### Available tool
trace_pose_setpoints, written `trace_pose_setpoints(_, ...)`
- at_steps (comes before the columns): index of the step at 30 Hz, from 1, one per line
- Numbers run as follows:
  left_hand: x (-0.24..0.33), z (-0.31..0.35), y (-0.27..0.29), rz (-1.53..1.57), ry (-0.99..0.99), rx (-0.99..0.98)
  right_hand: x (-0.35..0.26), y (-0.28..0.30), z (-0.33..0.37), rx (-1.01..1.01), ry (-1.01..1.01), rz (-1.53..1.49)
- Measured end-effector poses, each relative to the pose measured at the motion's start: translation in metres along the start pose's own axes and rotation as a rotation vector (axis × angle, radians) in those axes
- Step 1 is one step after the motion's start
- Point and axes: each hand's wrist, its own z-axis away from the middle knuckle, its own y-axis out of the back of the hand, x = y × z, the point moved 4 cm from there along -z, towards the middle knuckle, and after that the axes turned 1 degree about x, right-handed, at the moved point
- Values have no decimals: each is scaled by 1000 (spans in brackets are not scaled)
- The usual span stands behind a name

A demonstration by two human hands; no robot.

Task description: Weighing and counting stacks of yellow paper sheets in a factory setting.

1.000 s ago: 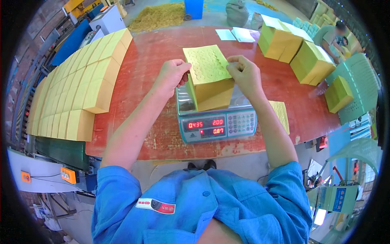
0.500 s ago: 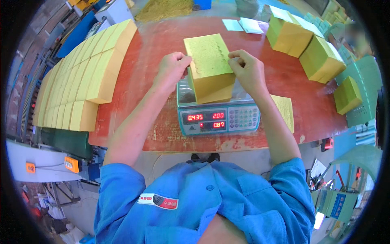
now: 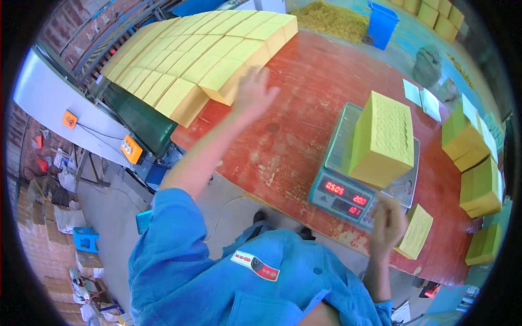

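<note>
Yellow rectangular paper block (image 3: 381, 138) sits on a boxy teal scale (image 3: 343, 202); left hand (image 3: 254, 94), fingers apart, beside yellow stacks (image 3: 204, 51); right hand (image 3: 389, 223) blurred, fingers unclear.

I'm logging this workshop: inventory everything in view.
Broad table: one, red, centre
Flat digital scale: one, teal, on table
Textured rectangular block: one, yellow, on scale
Rectangular block rows: several, yellow, upper left
Thin embossed pad: one, yellow, beside scale
Tall blocks: several, yellow, right edge
Flat sheets: several, whitish, upper right
Wheeled bin: one, blue, top
Loose heap: one, tan, beside bin
Switch boxes: two, orange, left
Left hand: one, bare, near block rows
Right hand: one, bare, near scale
</note>
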Motion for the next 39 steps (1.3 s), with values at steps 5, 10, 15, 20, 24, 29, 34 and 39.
trace_pose_setpoints(5,-168,-32,1,-354,155,-213,2,-128,58,-374,-333,-298)
trace_pose_setpoints(10,-199,-10,-47,-185,-10,-287,-9,-225,79,-438,-753,-564)
trace_pose_setpoints(15,-172,28,-14,183,-442,-335,-33,-256,30,-356,-488,-510)
trace_pose_setpoints(20,-105,93,71,325,-798,-554,-42,-286,-58,-143,-39,-191)
trace_pose_setpoints(24,-113,142,99,279,-431,-394,6,-335,-56,-574,-298,-331)
trace_pose_setpoints(29,-115,266,86,1285,980,-179,-33,-330,-10,-578,-406,-359)
trace_pose_setpoints(34,-68,299,62,1907,1200,-137,-44,-320,32,-543,-412,-368)
trace_pose_setpoints(39,-45,308,79,1798,1282,-261,-37,-301,55,-520,-341,-245)
